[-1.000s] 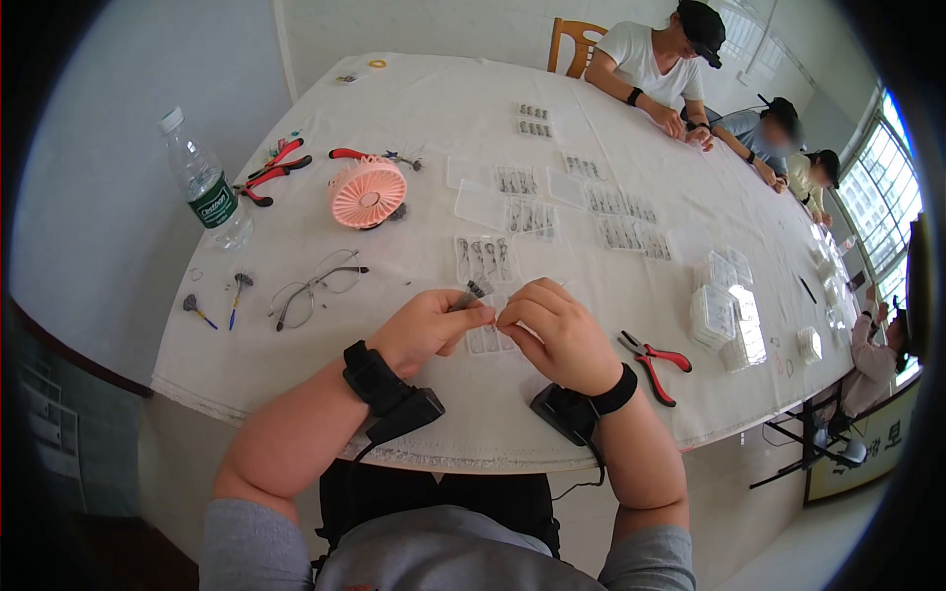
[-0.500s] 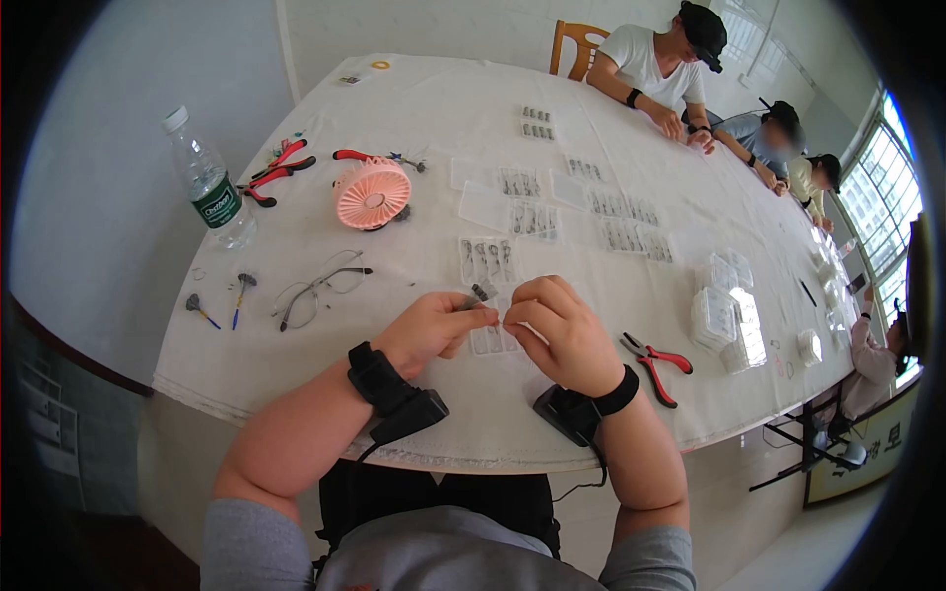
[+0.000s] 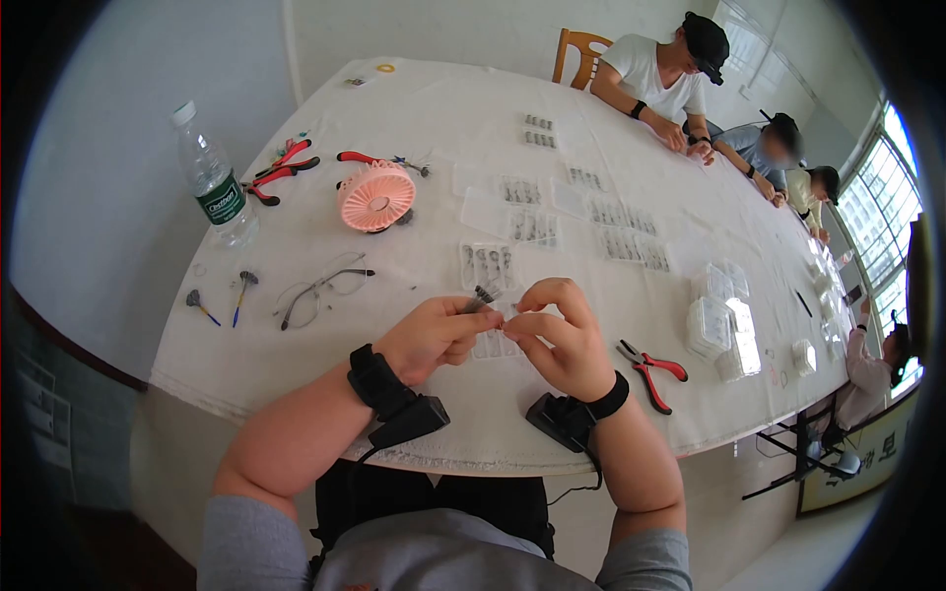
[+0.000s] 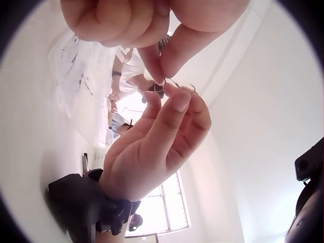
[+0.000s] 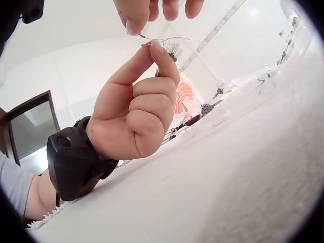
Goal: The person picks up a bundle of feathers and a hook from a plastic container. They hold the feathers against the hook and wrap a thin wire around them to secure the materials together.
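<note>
My left hand (image 3: 426, 340) pinches a small bundle of thin dark wires (image 3: 482, 297) between thumb and forefinger, its bristly end sticking out past the fingers. Facing it, my right hand (image 3: 564, 347) holds a fine curved metal hook (image 4: 192, 88) at its thumb and fingertip. In the right wrist view a thin wire (image 5: 164, 39) runs between the fingertips of both hands, which almost meet. Below the hands lies a clear compartment box (image 3: 493, 347), partly covered by them. Just beyond it stands another clear box (image 3: 487, 264) with dark wire pieces in its compartments.
Red-handled pliers (image 3: 645, 372) lie right of my hands. Glasses (image 3: 323, 291), a pink fan (image 3: 377, 197) and a water bottle (image 3: 219, 187) stand or lie on the left. Stacked clear boxes (image 3: 711, 325) are at right. Other people sit along the far side.
My right hand's fingers have shifted and spread a little near the left fingertips. The left hand keeps its pinch on the wire bundle. The head view has tilted slightly.
</note>
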{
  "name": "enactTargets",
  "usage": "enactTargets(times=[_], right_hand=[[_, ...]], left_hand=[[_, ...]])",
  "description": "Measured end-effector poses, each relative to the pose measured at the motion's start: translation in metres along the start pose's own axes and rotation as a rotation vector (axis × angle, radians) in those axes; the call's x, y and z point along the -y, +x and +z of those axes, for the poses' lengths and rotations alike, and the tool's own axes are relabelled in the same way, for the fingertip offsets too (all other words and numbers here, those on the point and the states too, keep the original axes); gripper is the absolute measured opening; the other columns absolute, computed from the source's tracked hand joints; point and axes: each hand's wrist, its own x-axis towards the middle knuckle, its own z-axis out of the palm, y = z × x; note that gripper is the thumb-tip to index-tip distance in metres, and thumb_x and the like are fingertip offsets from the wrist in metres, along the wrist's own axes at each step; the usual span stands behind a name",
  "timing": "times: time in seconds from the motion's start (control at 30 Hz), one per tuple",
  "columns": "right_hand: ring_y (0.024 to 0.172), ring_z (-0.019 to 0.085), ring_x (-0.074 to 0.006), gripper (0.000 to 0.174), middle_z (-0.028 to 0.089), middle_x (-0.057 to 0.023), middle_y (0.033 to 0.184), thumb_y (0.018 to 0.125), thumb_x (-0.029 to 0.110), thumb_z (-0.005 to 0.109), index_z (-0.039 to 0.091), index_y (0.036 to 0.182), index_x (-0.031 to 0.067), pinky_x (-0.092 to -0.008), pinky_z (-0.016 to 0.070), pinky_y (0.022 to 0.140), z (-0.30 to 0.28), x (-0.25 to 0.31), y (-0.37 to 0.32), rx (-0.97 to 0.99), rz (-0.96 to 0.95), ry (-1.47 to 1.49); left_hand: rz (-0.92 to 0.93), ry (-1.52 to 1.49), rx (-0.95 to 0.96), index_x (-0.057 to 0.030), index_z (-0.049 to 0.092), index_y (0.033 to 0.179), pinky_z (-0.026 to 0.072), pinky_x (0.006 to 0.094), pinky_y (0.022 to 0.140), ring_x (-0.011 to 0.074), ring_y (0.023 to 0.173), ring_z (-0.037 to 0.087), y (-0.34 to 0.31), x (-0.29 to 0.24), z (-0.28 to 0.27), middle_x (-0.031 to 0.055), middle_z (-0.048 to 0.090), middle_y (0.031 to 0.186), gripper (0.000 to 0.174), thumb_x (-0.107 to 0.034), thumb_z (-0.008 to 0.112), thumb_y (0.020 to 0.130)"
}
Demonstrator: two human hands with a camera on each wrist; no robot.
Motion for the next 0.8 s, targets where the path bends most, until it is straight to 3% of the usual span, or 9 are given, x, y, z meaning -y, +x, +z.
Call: enactTargets(times=[0.6,0.7,0.8], right_hand=[[0.077,0.05,-0.0213,0.02,0.052,-0.005,0.087,0.063,-0.001,0.066,0.061,0.08,0.009,-0.0302,0.0434,0.065,-0.001,-0.002,0.001,0.031,-0.03,0.002],[0.081,0.05,-0.022,0.021,0.053,-0.0058,0.088,0.063,0.0,0.067,0.061,0.081,0.0079,-0.0306,0.0432,0.068,-0.005,0.0,0.0,0.002,0.087,0.103],[0.091,0.051,-0.0258,0.02,0.053,-0.0077,0.093,0.066,0.001,0.066,0.061,0.085,0.0072,-0.0334,0.0419,0.077,-0.027,-0.022,-0.005,-0.005,0.271,-0.12]], left_hand=[[0.01,-0.047,0.059,-0.007,0.053,0.085,0.0183,0.021,0.044,0.0026,0.046,0.023,0.0,0.001,0.0,-0.0094,0.029,0.056,0.012,-0.018,0.054,0.088],[0.048,-0.036,-0.019,-0.0062,0.054,0.085,0.0184,0.021,0.044,0.0024,0.045,0.023,0.0,0.001,0.0,-0.0094,0.03,0.055,0.011,-0.017,0.055,0.086],[0.166,0.151,-0.262,-0.0053,0.054,0.084,0.0179,0.0208,0.043,0.0022,0.044,0.023,0.002,-0.003,0.001,-0.0092,0.031,0.054,0.011,-0.016,0.057,0.085]])
